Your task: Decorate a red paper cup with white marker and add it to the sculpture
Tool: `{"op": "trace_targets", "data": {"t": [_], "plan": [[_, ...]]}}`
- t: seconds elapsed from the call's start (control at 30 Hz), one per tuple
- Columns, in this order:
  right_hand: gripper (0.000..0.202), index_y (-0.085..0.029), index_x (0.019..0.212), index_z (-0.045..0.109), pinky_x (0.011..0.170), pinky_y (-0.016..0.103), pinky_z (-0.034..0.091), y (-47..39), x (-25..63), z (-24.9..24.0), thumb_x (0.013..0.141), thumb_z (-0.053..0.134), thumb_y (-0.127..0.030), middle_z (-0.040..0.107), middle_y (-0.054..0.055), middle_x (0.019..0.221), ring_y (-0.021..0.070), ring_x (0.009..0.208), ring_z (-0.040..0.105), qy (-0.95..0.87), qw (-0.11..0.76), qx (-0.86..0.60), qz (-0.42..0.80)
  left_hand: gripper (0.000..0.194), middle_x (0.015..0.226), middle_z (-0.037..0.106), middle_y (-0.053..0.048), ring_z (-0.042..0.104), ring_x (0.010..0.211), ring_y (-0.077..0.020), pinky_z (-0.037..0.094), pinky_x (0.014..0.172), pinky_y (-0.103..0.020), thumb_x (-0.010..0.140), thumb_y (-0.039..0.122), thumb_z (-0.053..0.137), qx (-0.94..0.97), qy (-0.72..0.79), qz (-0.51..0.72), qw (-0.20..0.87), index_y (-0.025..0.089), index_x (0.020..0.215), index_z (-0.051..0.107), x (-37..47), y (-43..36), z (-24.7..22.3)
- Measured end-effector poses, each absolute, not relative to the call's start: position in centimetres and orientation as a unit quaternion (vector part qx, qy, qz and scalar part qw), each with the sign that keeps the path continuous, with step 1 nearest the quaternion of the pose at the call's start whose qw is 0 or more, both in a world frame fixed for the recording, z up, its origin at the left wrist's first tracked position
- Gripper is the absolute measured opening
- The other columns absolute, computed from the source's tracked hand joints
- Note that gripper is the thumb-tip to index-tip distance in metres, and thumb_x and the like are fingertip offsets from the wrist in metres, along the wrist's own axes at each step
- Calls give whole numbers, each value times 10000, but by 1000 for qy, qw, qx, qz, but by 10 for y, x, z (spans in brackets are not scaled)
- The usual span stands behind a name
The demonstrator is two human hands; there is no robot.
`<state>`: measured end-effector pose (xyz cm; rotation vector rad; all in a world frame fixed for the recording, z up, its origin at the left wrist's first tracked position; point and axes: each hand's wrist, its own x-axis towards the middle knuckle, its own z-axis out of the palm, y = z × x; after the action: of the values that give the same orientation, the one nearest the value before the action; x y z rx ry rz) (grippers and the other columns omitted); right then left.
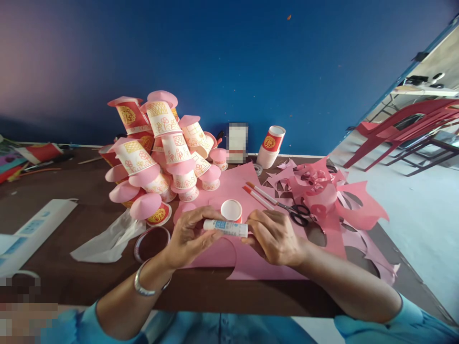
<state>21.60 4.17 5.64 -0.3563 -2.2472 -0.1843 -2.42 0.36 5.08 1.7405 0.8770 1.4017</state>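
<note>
A white glue stick (225,228) with blue print lies sideways between my two hands. My left hand (190,234) is closed around its left part, thumb below and fingers above. At its right end my right hand (276,236) is closed, fingers curled against the end; the fingertips are partly hidden. Just behind the stick stands a paper cup (231,210), its white rim up and a bit of red showing. Pink paper (265,263) spreads beneath both hands, and a round pink cut-out (215,253) lies under the stick.
Stacked cup lanterns (154,157) with pink paper tops rise at the left. Scissors (299,214) and two markers (258,196) lie right of the cup. Pink scraps (319,186) pile up beyond. More stacked cups (271,145) stand by the blue wall; a tape roll (152,241) sits left.
</note>
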Motion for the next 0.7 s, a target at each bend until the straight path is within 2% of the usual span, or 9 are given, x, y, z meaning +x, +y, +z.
{"op": "trace_targets", "data": {"t": [0.07, 0.13, 0.2, 0.3, 0.37, 0.43, 0.53, 0.6, 0.7], "plan": [[220, -214, 996, 570, 485, 307, 422, 41, 217, 59, 1146, 424, -283, 649, 28, 743, 185, 602, 595, -890, 423, -152, -77, 242, 789, 782, -35, 659, 637, -133, 535, 565, -233, 982, 459, 779, 686, 324, 546, 354, 217, 979, 791, -23, 4, 53], [175, -177, 1093, 592, 534, 306, 484, 40, 217, 62, 1136, 477, -303, 711, 75, 857, 204, 728, 676, -886, 421, -170, -93, 211, 800, 785, -26, 669, 647, -129, 547, 580, -228, 985, 436, 782, 686, 312, 551, 359, 227, 1011, 788, -22, 4, 53], [197, -157, 1126, 587, 559, 310, 502, 39, 217, 65, 1144, 471, -315, 716, 86, 870, 207, 745, 682, -890, 414, -163, -102, 197, 798, 780, -20, 680, 659, -130, 558, 595, -227, 988, 423, 780, 685, 307, 553, 360, 228, 1020, 783, -22, 4, 53], [276, -187, 1035, 556, 489, 307, 402, 37, 215, 64, 1176, 355, -312, 624, 22, 723, 177, 593, 571, -896, 414, -141, -76, 192, 787, 777, -25, 680, 647, -130, 551, 586, -227, 1003, 404, 756, 705, 308, 539, 343, 214, 991, 775, -22, 4, 53], [363, -208, 983, 537, 451, 307, 322, 36, 214, 62, 1194, 269, -332, 578, -8, 689, 150, 521, 488, -898, 405, -167, -41, 182, 778, 773, -25, 666, 624, -125, 535, 571, -228, 1004, 386, 750, 721, 318, 526, 320, 207, 979, 770, -23, 3, 54], [436, -212, 968, 536, 445, 305, 303, 36, 214, 60, 1206, 223, -400, 581, -18, 696, 132, 494, 460, -899, 389, -199, -12, 163, 773, 766, -19, 662, 622, -122, 533, 575, -229, 997, 367, 756, 727, 328, 524, 299, 205, 983, 765, -23, 3, 55], [453, -174, 1093, 569, 496, 282, 400, 37, 216, 61, 1192, 298, -524, 692, 34, 821, 147, 617, 616, -895, 395, -205, -23, 152, 794, 766, -15, 690, 673, -128, 557, 617, -225, 989, 356, 771, 716, 336, 533, 300, 205, 987, 755, -23, 4, 58], [359, -147, 1189, 562, 535, 278, 446, 38, 217, 63, 1186, 395, -465, 732, 67, 894, 170, 717, 681, -895, 404, -182, -44, 157, 800, 766, -14, 682, 672, -124, 550, 607, -218, 994, 359, 766, 713, 334, 528, 319, 204, 980, 749, -24, 5, 62], [267, -158, 1146, 559, 521, 292, 415, 38, 217, 63, 1191, 371, -342, 685, 34, 793, 164, 637, 621, -895, 415, -156, -49, 163, 779, 750, -12, 653, 642, -120, 532, 579, -222, 1006, 359, 742, 734, 325, 506, 315, 203, 958, 744, -22, 6, 69]]}}
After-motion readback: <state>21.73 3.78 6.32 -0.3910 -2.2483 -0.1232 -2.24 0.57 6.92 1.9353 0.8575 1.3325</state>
